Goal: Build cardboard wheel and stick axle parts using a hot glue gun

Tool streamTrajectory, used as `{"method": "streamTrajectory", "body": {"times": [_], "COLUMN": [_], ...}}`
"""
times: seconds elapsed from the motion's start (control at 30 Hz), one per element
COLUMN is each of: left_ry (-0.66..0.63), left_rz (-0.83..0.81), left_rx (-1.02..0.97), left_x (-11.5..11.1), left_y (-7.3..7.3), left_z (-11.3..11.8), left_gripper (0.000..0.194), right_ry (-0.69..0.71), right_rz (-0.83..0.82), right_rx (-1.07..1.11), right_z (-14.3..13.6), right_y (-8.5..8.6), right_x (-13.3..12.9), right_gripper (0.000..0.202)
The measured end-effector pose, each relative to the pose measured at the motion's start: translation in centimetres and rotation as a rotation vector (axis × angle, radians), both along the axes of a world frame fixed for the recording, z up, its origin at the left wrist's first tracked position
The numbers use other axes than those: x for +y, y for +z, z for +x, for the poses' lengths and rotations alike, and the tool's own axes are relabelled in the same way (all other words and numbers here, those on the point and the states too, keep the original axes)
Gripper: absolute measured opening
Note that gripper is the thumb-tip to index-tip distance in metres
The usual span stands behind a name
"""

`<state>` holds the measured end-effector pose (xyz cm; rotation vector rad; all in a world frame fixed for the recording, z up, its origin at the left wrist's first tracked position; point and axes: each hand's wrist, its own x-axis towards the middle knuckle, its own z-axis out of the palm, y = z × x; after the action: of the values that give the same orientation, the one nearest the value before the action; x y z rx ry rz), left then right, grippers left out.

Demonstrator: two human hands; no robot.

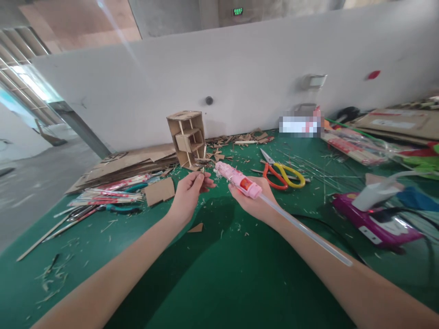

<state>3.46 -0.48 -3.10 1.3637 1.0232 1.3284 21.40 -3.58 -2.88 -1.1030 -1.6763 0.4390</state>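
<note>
A: Head view, and here we are, both hands out over the green surface (206,292)! What's the left doing?

B: The left hand (190,189) is pinching, thumb against fingers, on what looks like a short stick (203,171). It's tiny from here, so I won't swear to it. A fingertip grip, probably because there's so little to hold.

A: And over on the right?

B: The right hand (253,204) has its grip wrapped round a pink glue gun (236,177), cradling it from below. The nozzle faces forward and left, near the left fingertips, an angle that seems chosen to aim it away from the body.

A: Look at that clear glue stick (305,230), poking out of the rear and running back along the forearm! Touching it?

B: Can't tell. It's long, so it has to trail somewhere.

A: Just beyond the left hand stands the cardboard frame (184,142), upright, within easy reach, I'd judge.

B: And the scissors (278,166) lie to the gun's right, blades pointing away, handles nearer the person, handy for picking up. Farther right sits the purple power strip (377,224), plugs in, beside the working area.
</note>
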Motion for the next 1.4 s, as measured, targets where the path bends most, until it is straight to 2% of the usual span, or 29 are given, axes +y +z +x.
{"method": "streamTrajectory", "body": {"times": [0.23,1.4], "left_ry": [0.023,0.026], "left_rz": [-0.006,0.008], "left_rx": [0.033,0.017], "left_x": [-0.17,0.15], "left_y": [0.02,-0.12], "left_z": [0.12,-0.24], "left_gripper": [0.022,0.023], "right_ry": [0.066,0.021], "right_rz": [0.067,0.037], "right_rx": [-0.060,-0.019], "right_z": [-0.18,-0.23], "right_y": [0.30,0.26], "right_x": [-0.24,-0.29], "right_gripper": [0.030,0.038]}}
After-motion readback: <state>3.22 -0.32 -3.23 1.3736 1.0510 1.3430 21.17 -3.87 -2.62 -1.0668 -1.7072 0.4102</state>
